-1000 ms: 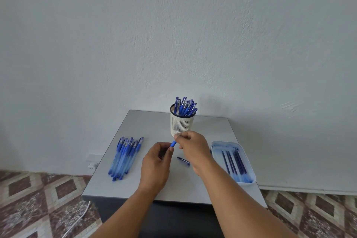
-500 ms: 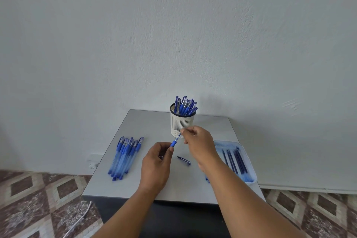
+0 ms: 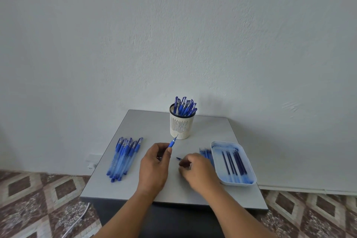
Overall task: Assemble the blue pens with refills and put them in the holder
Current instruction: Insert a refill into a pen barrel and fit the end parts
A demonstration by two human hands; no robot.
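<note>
Your pale wall (image 3: pixel 173 35) rises behind the grey table (image 3: pixel 146 121), above patterned floor tiles (image 3: pixel 29 199). No writing is readable. The white tray (image 3: pixel 249 164) holds dark refills (image 3: pixel 231 162); the slotted holder (image 3: pixel 180 125) stands full of capped pens (image 3: pixel 184 107). Loose pens (image 3: pixel 123 156) lie at your left. Your left hand (image 3: pixel 154 166) grips a pen (image 3: pixel 172 143), tip toward the holder. Your right hand (image 3: pixel 199 170) curls over a cap (image 3: pixel 179 158) lying on the table; whether it grips it, you cannot tell.
</note>
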